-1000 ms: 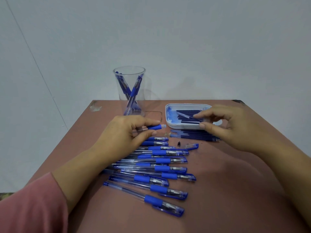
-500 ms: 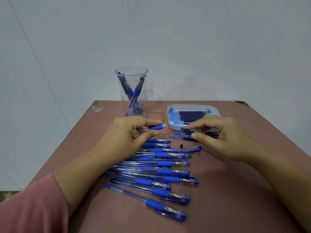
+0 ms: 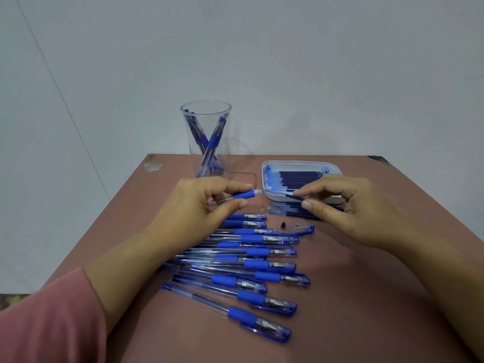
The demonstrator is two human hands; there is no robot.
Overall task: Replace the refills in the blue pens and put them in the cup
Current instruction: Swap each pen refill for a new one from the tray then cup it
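Note:
My left hand [image 3: 193, 208] holds an opened pen barrel [image 3: 245, 194] with a blue grip, its open end pointing right. My right hand [image 3: 348, 208] pinches a dark blue refill [image 3: 290, 196] between thumb and forefinger, its tip a short way from the barrel's end. A clear cup [image 3: 207, 140] with a few blue pens stands at the back. A white tray [image 3: 269, 197] of refills lies behind my right hand. Several capped blue pens [image 3: 251, 281] lie in a row in front.
A loose pen cap [image 3: 303, 229] and a small black tip piece [image 3: 283, 224] lie on the brown table [image 3: 366, 297] between the hands. More refills [image 3: 285, 212] lie on the table just in front of the tray. The table's far edge meets a pale wall.
My right hand lifted a refill out of the tray and brought it left toward the barrel. My left hand kept the barrel almost still.

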